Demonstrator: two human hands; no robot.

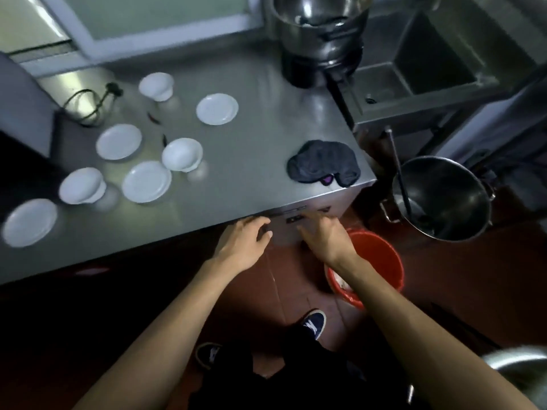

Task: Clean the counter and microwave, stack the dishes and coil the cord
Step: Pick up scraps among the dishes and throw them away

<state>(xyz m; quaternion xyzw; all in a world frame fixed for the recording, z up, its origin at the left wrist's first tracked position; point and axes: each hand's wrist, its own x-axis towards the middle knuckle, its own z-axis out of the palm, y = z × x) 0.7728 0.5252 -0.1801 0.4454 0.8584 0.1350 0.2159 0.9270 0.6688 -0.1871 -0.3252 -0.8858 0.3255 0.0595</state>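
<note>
Fingers of the left hand (247, 236) curl loosely just below the near edge of the tabletop (251, 119); motion blur hides whether they touch the edge, and nothing shows in their grasp. Fingers of the right hand (324, 235) reach forward toward the panel under the same edge, partly bent, also holding nothing that can be seen. Both forearms stretch out from the bottom of the view.

On the steel tabletop lie white dishes, spread apart: four flat plates, one at the far middle (217, 109), one left of centre (118, 141), one nearer (146, 181) and one at the left edge (29, 222). Three upturned bowls stand among them, one far back (156, 85), one in the middle (182, 154) just beside the nearer plate, and one to the left (82, 185). A black cord (88, 106) lies in a loose loop at the far left, next to a grey appliance (25, 110) that is cut off by the frame. A dark cloth (324, 166) sits crumpled near the right corner of the tabletop, well apart from the dishes.

A large steel pot (319, 31) stands at the far edge. On the floor to the right are a red bucket (373, 261) under the right forearm and a big metal pot (444, 199) with a rod leaning in it.
</note>
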